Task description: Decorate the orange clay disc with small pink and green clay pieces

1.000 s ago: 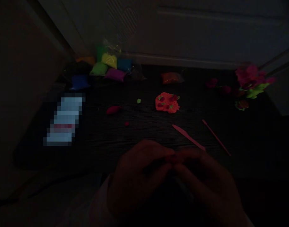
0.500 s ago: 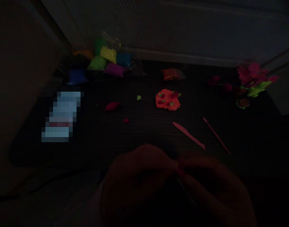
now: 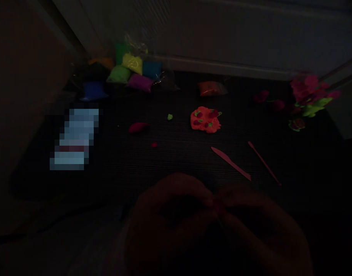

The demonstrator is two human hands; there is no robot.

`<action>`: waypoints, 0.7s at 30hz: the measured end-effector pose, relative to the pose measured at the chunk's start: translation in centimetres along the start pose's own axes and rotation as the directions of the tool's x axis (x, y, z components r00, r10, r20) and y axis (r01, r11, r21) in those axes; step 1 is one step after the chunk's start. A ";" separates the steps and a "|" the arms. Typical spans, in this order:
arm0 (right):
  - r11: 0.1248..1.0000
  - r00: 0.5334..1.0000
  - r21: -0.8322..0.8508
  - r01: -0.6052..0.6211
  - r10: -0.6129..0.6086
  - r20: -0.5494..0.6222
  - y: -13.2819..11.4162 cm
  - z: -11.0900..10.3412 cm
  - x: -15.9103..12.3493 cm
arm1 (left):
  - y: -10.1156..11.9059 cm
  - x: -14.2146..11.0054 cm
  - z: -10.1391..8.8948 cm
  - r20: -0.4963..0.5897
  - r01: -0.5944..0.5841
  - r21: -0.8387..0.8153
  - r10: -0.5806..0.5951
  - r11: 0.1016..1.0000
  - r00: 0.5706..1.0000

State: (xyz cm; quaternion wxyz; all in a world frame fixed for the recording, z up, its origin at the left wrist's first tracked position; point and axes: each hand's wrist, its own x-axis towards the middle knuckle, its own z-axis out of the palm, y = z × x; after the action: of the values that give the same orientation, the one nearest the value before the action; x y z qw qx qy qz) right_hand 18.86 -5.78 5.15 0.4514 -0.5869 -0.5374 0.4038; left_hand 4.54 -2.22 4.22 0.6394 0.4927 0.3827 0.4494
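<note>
In dim light, my left hand (image 3: 167,211) and my right hand (image 3: 259,226) meet at the table's near edge. The fingers of both are pinched on a small dark-red piece of clay (image 3: 218,207), mostly covered by the fingertips. A thin pale line runs down just below it, too dark to make out. Beyond the hands lie a pink plastic clay knife (image 3: 231,163) and a thin pink modelling stick (image 3: 264,163). Farther back is a flat orange clay piece (image 3: 205,124) dotted with red balls and green bits.
On the dark table (image 3: 121,161) lie a red clay lump (image 3: 137,127), a red bit (image 3: 154,145) and a green bit (image 3: 170,117). Bagged clay (image 3: 132,63) and an orange packet (image 3: 212,88) are behind. A blurred bright rectangle (image 3: 75,140) lies left; pink clay flowers (image 3: 309,90) stand right.
My left fingers have shifted slightly at the clay, and more red shows between the fingertips. The view has tilted slightly; the things on the table lie as before.
</note>
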 end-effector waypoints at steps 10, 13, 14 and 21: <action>1.000 1.000 0.030 -0.006 0.006 -0.014 -0.1 0.0 0.1 | -0.1 0.1 0.2 -0.009 -0.022 -0.037 0.022 0.999 1.000; 1.000 1.000 -0.006 0.001 -0.001 -0.018 -0.1 0.0 0.1 | 0.0 0.1 0.0 0.008 -0.087 0.092 0.087 0.992 0.996; 1.000 1.000 -0.023 0.000 -0.001 -0.020 -0.1 0.0 0.1 | 0.0 0.1 -0.1 0.020 -0.122 0.147 0.120 0.982 0.993; 1.000 0.999 -0.017 -0.005 0.004 -0.050 -0.1 0.3 -0.2 | 0.2 0.2 -0.5 0.093 -0.274 0.312 0.258 0.910 0.962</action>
State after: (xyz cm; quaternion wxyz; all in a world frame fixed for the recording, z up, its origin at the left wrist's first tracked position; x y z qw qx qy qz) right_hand 18.51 -5.91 5.19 0.4588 -0.6018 -0.5282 0.3853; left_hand 4.09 -1.88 4.29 0.4924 0.6489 0.3644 0.4512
